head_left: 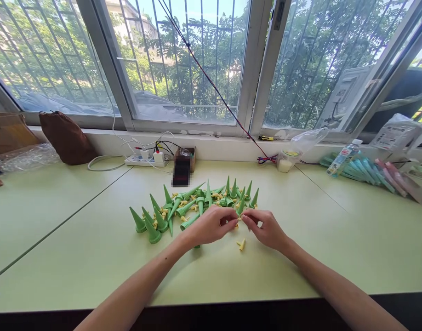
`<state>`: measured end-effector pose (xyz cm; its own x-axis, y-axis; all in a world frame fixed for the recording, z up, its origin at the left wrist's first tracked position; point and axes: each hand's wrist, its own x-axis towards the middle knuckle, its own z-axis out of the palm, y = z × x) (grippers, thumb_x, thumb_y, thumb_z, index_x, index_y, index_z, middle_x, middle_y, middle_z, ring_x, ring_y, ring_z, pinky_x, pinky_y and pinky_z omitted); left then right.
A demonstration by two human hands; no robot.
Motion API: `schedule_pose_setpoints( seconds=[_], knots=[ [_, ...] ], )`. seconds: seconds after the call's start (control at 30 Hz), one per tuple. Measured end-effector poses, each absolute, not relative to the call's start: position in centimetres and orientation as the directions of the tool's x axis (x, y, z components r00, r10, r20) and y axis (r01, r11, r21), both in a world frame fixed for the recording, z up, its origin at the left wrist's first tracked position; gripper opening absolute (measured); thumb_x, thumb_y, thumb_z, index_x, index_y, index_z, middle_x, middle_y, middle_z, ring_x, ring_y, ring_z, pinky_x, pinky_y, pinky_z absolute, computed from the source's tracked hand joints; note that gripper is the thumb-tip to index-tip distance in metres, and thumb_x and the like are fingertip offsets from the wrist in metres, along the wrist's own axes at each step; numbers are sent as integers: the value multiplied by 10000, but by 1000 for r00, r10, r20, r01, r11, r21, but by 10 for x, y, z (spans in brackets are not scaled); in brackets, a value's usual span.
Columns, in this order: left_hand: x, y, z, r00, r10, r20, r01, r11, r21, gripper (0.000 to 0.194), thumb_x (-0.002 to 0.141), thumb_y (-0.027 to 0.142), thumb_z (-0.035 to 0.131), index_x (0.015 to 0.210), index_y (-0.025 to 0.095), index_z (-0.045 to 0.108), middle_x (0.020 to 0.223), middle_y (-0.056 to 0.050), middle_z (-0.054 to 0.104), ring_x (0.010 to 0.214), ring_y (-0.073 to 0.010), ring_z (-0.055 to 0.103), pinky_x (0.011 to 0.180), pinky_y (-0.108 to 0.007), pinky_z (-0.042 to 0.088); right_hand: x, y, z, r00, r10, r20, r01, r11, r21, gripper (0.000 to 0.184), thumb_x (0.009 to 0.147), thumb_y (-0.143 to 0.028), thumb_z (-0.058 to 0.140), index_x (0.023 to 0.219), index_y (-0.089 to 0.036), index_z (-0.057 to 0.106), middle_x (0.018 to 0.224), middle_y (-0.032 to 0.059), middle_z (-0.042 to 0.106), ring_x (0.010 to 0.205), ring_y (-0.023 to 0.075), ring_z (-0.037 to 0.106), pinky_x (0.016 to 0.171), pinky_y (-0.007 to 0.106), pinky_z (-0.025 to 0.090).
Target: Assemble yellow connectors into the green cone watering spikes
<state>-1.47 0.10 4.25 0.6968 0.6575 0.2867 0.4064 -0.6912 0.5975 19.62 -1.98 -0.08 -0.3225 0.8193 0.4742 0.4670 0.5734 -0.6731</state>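
A heap of green cone-shaped spikes (183, 204) mixed with small yellow plastic pieces (218, 196) lies on the pale green table (76, 239). My left hand (209, 225) and my right hand (264, 228) meet at the near edge of the heap, fingers curled and pinched together around a small piece between them that I cannot name. A green spike (241, 206) stands just above my fingertips. One loose yellow piece (241, 244) lies on the table just below my hands.
At the back by the window sit a white power strip (145, 159) with cables, a small dark box (183, 168), a brown pouch (66, 138), a plastic bag with a jar (290, 158), and at the right a bottle (344, 157) and packets (386, 177).
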Motion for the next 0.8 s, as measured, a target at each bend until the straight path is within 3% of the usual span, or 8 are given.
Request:
schedule_pose_setpoints(
  seconds=[0.17,0.27,0.5,0.8],
  knots=[
    [-5,-3,30,572,723,387,392,-655,646,207,936,278,500,854,180,662,597,44,567,507,-74,434,541,-194,374,196,-23,0,-391,769,505,392,636,-665,219,971,-316,510,975,-163,666,728,32,623,578,127,491,558,246,426],
    [-3,-4,25,539,730,419,379,-655,654,195,934,260,509,853,180,668,582,43,581,485,-73,457,533,-194,389,196,-22,-1,-383,767,515,379,639,-670,204,972,-304,513,941,-168,662,728,33,632,568,124,511,552,245,438],
    [-1,-5,20,467,699,542,376,-712,593,158,906,235,561,809,182,674,632,22,636,542,-85,508,545,-196,395,195,-21,-1,-307,778,548,344,627,-699,152,970,-292,526,951,-179,627,718,22,655,514,111,541,536,245,474],
    [0,-4,15,271,715,644,474,-682,557,359,954,296,502,615,178,511,519,48,456,484,-81,387,518,-222,331,197,-17,-4,-97,841,532,388,524,-758,165,926,-327,580,911,-174,638,726,21,629,534,124,555,527,256,484]
  ],
)
